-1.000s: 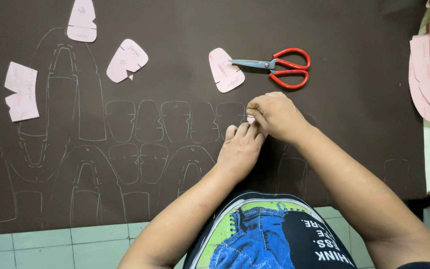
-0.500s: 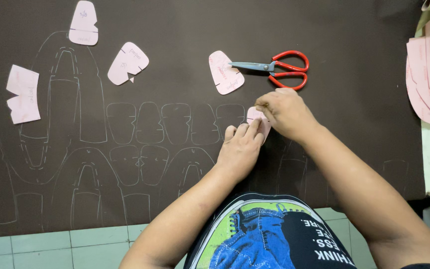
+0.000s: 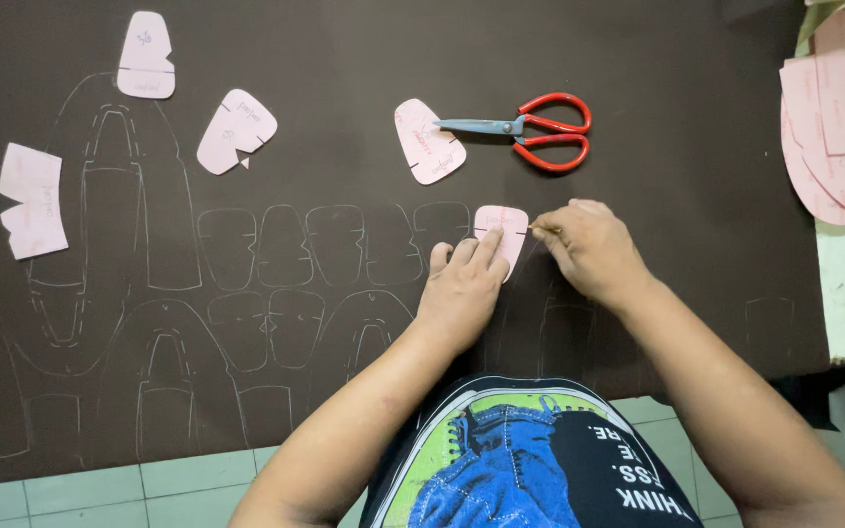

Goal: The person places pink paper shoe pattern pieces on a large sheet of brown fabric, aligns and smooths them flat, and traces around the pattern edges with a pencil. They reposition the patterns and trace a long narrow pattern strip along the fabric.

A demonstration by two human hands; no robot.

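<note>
A: Your left hand (image 3: 462, 288) now presses the small pink template (image 3: 503, 233) flat on the brown sheet (image 3: 687, 147); a second ago it sat lower.

B: Your right hand (image 3: 589, 249), pinched on a thin marker (image 3: 537, 229), touches its right edge; tracing looks underway.

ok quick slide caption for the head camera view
Left hand pins a small pink pattern piece on dark brown material; right hand traces its edge.

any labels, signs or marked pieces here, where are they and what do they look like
No packages, signs or screens; only pink paper templates with handwritten marks.
Small template: under left hand, rounded, pink.
Right hand: at its edge with a thin marking tool.
Template: beside red scissors.
</note>
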